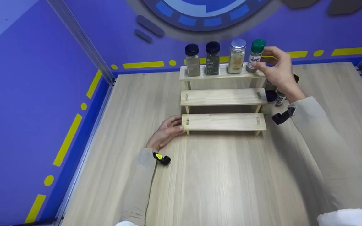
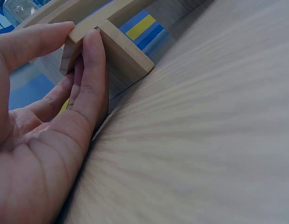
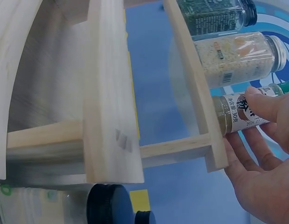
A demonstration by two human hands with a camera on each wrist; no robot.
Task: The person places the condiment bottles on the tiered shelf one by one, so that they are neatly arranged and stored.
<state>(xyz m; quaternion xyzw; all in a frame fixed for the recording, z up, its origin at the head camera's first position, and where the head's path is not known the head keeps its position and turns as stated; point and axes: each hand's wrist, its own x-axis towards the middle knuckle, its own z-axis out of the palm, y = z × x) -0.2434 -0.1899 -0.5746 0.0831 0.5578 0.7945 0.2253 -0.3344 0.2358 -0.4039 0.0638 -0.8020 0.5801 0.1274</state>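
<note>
A three-tier wooden spice rack (image 1: pixel 223 121) stands on the table. At the right end of its top tier, my right hand (image 1: pixel 277 69) grips a small spice jar (image 1: pixel 254 59) with a green cap and white label. The right wrist view shows this labelled jar (image 3: pixel 235 111) upright with its base at the tier, thumb on one side and fingers behind. My left hand (image 1: pixel 166 132) pinches the left end of the lowest tier; in the left wrist view, thumb and fingers meet the wooden end (image 2: pixel 88 29). Left of the green-capped jar stands a silver-capped jar (image 1: pixel 237 58) with pale contents.
Two black-capped jars, one greyish (image 1: pixel 193 64) and one dark (image 1: pixel 212 61), stand on the top tier's left half. Several more jars, among them a black-capped one (image 1: pixel 271 95), sit right of the rack, partly hidden by my right arm. Blue panels (image 1: pixel 74 40) border the table.
</note>
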